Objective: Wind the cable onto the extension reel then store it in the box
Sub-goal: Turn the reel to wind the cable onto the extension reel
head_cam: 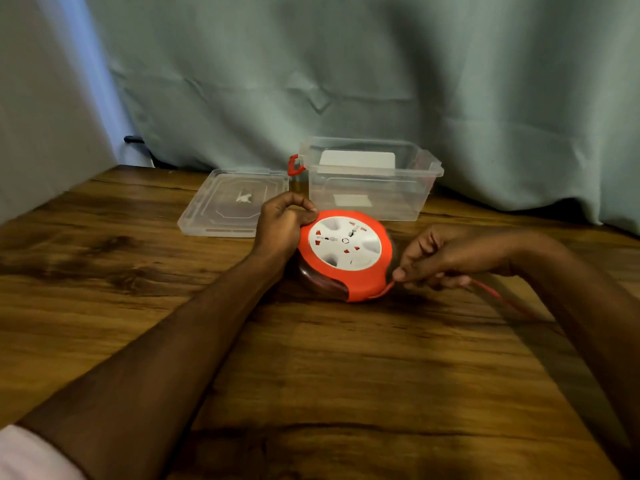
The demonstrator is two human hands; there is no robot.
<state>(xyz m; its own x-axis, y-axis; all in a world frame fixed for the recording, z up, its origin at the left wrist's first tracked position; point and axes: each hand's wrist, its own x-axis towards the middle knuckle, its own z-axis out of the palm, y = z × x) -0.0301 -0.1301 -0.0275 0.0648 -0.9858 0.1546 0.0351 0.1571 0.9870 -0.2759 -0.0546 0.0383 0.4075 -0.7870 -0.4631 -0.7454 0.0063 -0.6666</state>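
A round orange extension reel (367, 289) with a white socket face sits tilted on the wooden table (311, 375). My left hand (282, 225) grips its upper left rim. At the reel's lower right edge, my right hand (440, 256) pinches the red cable (491, 292). The cable runs off to the right under my forearm. A clear plastic box (370, 181) with red latches stands open just behind the reel. Its clear lid (228, 206) lies flat to the box's left.
A grey-green curtain (346, 81) hangs behind the table's far edge. A pale wall (41, 116) borders the left side. Bare wood extends in front of the reel and to its left.
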